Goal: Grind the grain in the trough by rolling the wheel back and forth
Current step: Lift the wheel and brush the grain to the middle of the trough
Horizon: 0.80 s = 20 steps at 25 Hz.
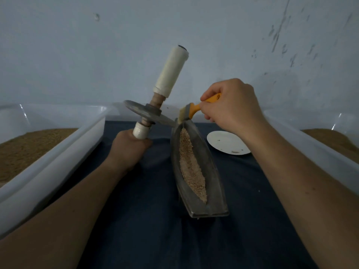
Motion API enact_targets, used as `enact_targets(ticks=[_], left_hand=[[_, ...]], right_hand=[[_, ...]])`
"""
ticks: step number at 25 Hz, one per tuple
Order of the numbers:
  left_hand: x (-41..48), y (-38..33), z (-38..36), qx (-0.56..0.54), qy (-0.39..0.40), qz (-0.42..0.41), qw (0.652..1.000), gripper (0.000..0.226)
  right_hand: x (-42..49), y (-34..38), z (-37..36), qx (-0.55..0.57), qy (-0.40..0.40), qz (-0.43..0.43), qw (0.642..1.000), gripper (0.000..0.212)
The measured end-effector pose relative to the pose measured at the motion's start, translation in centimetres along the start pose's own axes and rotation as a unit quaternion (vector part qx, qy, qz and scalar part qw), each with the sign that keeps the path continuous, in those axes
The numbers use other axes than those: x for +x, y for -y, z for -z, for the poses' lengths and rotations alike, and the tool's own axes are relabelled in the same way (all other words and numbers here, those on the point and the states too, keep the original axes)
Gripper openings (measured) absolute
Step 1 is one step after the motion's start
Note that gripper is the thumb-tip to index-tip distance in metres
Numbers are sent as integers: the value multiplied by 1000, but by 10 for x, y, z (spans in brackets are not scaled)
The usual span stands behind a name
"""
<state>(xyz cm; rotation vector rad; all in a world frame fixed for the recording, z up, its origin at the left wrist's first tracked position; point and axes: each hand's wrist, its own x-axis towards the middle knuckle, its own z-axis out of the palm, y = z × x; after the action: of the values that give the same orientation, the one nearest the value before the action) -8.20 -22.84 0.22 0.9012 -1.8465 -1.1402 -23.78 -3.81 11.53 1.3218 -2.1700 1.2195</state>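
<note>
Head view: boat-shaped metal trough [201, 152] holds coarse tan grain [188, 162].

Looks like a bare little workroom for grain: scuffed pale wall [213, 45] behind, a dark blue cloth [155, 230] spread as the work surface, clear plastic tubs [64, 150] of brown grain [29, 146] on either side, a metal grinding trough [210, 171] in the middle.

A boat-shaped grey metal trough [201, 152] lies mid-worktop [147, 220], with crushed tan grain [191, 167] in it. At its far tip a grey metal wheel [139, 110] hangs left and a yellow-handled brush [194, 108] right. A round white plate [227, 142] sits right of the trough, and clear plastic tubs [58, 152] flank both sides.
</note>
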Motion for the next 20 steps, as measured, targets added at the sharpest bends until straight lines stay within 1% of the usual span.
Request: enact_targets(ticks=[3,9,11,15,16,17,20], left_hand=[[-1,0,0,-35,6,8,999,18],[0,4,6,-66,38,-2,997,21],[1,5,9,-69,42,-2,997,21],[2,6,10,-70,44,0,997,21],[2,6,9,-74,43,-1,996,21],[1,5,9,-77,42,-3,996,20],[-1,4,8,-83,46,-7,995,21]], right_hand=[[-1,-8,-8,-20,-22,46,999,9],[-8,-19,-26,-35,17,65,997,8],[-10,-19,-26,-43,45,71,996,8],[-6,-8,-11,-94,150,82,981,7],[-5,-5,-7,-98,154,81,980,8],[-2,-2,-3,-94,139,79,983,8],[1,2,-2,-66,55,81,993,8]])
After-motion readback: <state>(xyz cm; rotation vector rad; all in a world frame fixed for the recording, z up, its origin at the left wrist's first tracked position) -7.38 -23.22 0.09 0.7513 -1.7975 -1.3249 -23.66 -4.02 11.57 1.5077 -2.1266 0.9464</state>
